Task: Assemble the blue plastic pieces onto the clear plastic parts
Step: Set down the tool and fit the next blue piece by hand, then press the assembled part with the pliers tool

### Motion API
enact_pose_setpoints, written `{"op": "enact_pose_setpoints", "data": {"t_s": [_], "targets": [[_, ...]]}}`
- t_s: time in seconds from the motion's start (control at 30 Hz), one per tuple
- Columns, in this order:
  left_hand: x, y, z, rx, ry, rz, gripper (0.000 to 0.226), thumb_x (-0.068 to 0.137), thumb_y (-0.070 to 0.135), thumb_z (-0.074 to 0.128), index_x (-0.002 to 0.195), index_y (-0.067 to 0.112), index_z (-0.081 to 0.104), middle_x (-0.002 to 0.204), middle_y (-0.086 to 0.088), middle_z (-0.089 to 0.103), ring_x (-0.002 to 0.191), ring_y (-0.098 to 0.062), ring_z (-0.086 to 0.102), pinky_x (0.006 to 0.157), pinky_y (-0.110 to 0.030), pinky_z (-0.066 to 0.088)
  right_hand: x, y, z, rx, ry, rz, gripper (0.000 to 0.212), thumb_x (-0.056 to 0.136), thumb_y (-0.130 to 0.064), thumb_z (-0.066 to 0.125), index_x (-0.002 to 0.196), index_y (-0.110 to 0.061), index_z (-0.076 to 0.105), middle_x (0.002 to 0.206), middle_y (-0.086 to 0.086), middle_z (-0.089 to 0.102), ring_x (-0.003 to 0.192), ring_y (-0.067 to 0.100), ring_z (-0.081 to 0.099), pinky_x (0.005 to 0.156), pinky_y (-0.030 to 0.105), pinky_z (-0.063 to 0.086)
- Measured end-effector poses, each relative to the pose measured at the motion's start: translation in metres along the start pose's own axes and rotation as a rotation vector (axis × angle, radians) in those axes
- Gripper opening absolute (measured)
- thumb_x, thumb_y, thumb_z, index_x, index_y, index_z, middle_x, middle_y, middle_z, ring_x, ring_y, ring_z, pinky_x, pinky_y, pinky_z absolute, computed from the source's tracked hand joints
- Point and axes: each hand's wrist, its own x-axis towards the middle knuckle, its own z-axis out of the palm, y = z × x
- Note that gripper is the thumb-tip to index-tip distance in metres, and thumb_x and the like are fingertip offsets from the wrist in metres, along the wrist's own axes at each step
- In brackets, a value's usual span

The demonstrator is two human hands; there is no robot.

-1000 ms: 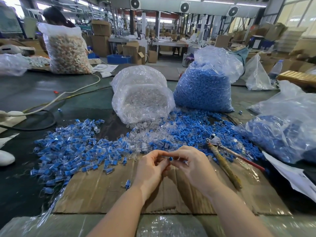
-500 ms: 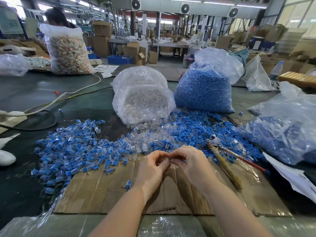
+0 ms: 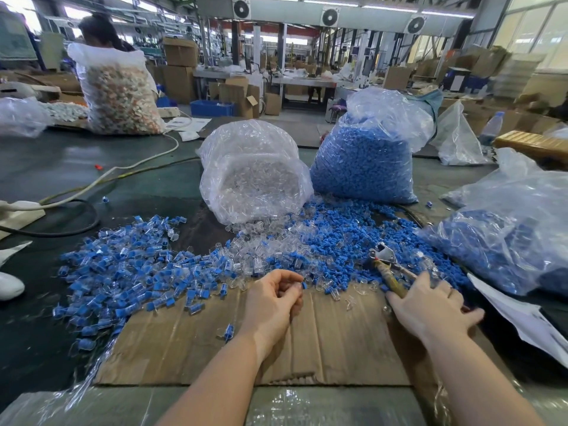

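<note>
It was a large factory hall. Round fans (image 3: 242, 8) sat in a grey overhead duct below strip lights (image 3: 330, 1). Tall windows (image 3: 536, 29) lit the right side. Stacked cardboard boxes (image 3: 179, 61) and a long workbench (image 3: 302, 82) stood behind a blue crate (image 3: 212, 108).

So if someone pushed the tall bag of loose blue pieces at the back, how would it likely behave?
The bag of blue pieces looks full and bulging, so probably heavy and slow to slide. Its thin, crinkled film would likely dent rather than resist. Pieces already lie spilled at its base, so a shove may scatter more.
</note>
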Motion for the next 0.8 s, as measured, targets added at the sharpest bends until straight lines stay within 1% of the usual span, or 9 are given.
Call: {"op": "enact_pose_setpoints", "data": {"t_s": [0.1, 0.2, 0.37, 0.43, 0.47, 0.53, 0.57, 0.63, 0.8], "targets": [[0.001, -0.001, -0.001, -0.027, 0.012, -0.020, 0.014, 0.089, -0.001, 0.055, 0.091, 0.009, 0.064, 0.073, -0.008, 0.062, 0.062, -0.010, 0.059, 0.056, -0.016, 0.049, -0.001, -0.003, 0.000, -0.033, 0.014, -0.037, 0.066, 0.089, -0.054, 0.039, 0.140, -0.015, 0.027, 0.146, 0.013, 0.031, 0.134, 0.033, 0.027, 0.108, 0.059, 0.012], [0.001, 0.000, -0.001, -0.069, 0.022, -0.047, 0.015, 0.089, -0.002, 0.054, 0.090, 0.009, 0.063, 0.071, -0.007, 0.061, 0.062, -0.013, 0.058, 0.057, -0.020, 0.050, -0.008, -0.005, -0.001, -0.042, 0.133, -0.106, 0.044, 0.091, -0.046, 0.041, 0.117, -0.011, 0.043, 0.129, 0.016, 0.044, 0.120, 0.033, 0.039, 0.102, 0.049, 0.030], [0.005, 0.005, -0.002, -0.216, 0.041, -0.124, 0.014, 0.089, -0.004, 0.052, 0.092, 0.005, 0.061, 0.066, -0.007, 0.059, 0.056, -0.011, 0.056, 0.054, -0.021, 0.048, -0.025, -0.014, -0.012, 0.064, 0.214, -0.322, 0.033, 0.094, -0.046, 0.035, 0.098, -0.013, 0.040, 0.107, 0.008, 0.051, 0.097, 0.023, 0.047, 0.085, 0.034, 0.044], [0.009, 0.007, -0.002, -0.279, 0.060, -0.166, 0.012, 0.090, -0.003, 0.052, 0.095, 0.003, 0.060, 0.063, -0.008, 0.058, 0.055, -0.014, 0.053, 0.052, -0.026, 0.044, -0.034, -0.023, -0.018, 0.200, 0.119, -0.458, 0.029, 0.095, -0.043, 0.035, 0.094, -0.015, 0.042, 0.096, 0.003, 0.051, 0.085, 0.016, 0.049, 0.077, 0.029, 0.047], [0.011, 0.007, -0.001, -0.289, 0.073, -0.171, 0.011, 0.089, -0.003, 0.053, 0.095, 0.004, 0.060, 0.061, -0.006, 0.058, 0.053, -0.015, 0.052, 0.050, -0.027, 0.042, -0.040, -0.029, -0.022, 0.284, 0.030, -0.509, 0.025, 0.095, -0.040, 0.037, 0.091, -0.016, 0.044, 0.090, 0.001, 0.052, 0.077, 0.013, 0.049, 0.068, 0.026, 0.046], [0.016, 0.006, -0.002, -0.279, 0.107, -0.154, 0.012, 0.089, -0.003, 0.054, 0.092, 0.006, 0.060, 0.057, -0.002, 0.059, 0.049, -0.011, 0.053, 0.050, -0.025, 0.043, -0.050, -0.039, -0.029, 0.470, -0.156, -0.558, 0.021, 0.094, -0.033, 0.043, 0.081, -0.018, 0.047, 0.077, -0.002, 0.052, 0.062, 0.010, 0.045, 0.053, 0.024, 0.034], [0.019, 0.006, -0.002, -0.275, 0.123, -0.143, 0.014, 0.088, -0.004, 0.054, 0.091, 0.008, 0.060, 0.058, -0.001, 0.060, 0.048, -0.008, 0.054, 0.050, -0.023, 0.045, -0.055, -0.043, -0.032, 0.538, -0.225, -0.571, 0.023, 0.093, -0.030, 0.045, 0.074, -0.017, 0.047, 0.069, -0.003, 0.050, 0.056, 0.010, 0.042, 0.050, 0.025, 0.029], [0.024, 0.006, -0.004, -0.280, 0.145, -0.131, 0.015, 0.087, -0.005, 0.054, 0.089, 0.009, 0.059, 0.062, -0.002, 0.061, 0.048, -0.005, 0.055, 0.048, -0.019, 0.046, -0.062, -0.049, -0.034, 0.613, -0.347, -0.581, 0.026, 0.091, -0.027, 0.046, 0.068, -0.016, 0.045, 0.063, -0.001, 0.046, 0.055, 0.014, 0.040, 0.052, 0.026, 0.027], [0.034, 0.006, -0.007, -0.234, 0.215, -0.134, 0.014, 0.087, -0.004, 0.056, 0.084, 0.009, 0.061, 0.064, -0.004, 0.062, 0.050, -0.005, 0.057, 0.045, -0.014, 0.045, -0.069, -0.053, -0.034, 0.680, -0.558, -0.521, 0.022, 0.090, -0.030, 0.045, 0.072, -0.019, 0.047, 0.073, 0.006, 0.047, 0.066, 0.020, 0.044, 0.064, 0.033, 0.032]]}}
